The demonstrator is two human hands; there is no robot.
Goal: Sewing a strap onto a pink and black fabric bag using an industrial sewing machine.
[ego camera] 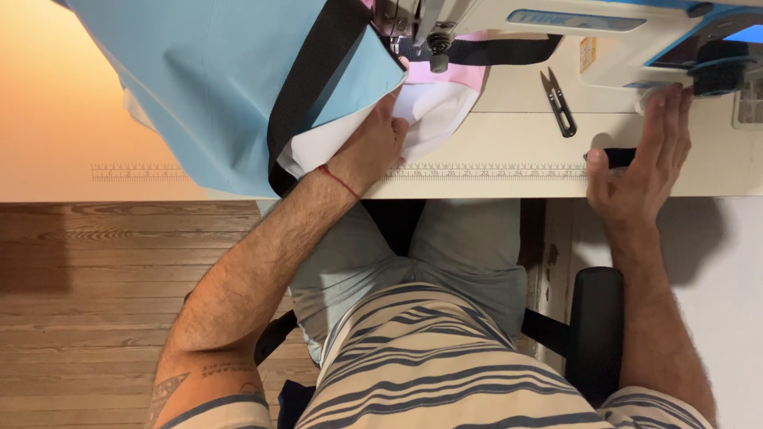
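My left hand [373, 141] lies flat on white and pink fabric [433, 103] just in front of the sewing machine's needle and presser foot [437, 48]. A light blue bag piece [214, 79] with a black webbing strap [310, 71] drapes over the table's left side. The strap runs on under the presser foot. My right hand [648, 159] rests with fingers extended on the table, fingertips by the machine's black handwheel [719, 71], thumb touching a small black object [620, 156] at the table edge.
Black thread snips [559, 102] lie on the white table [509, 135] right of the needle. A printed ruler strip [493, 171] runs along the table's front edge. A wooden floor [95, 294] lies to the left, and a black chair armrest [598, 326] to the right.
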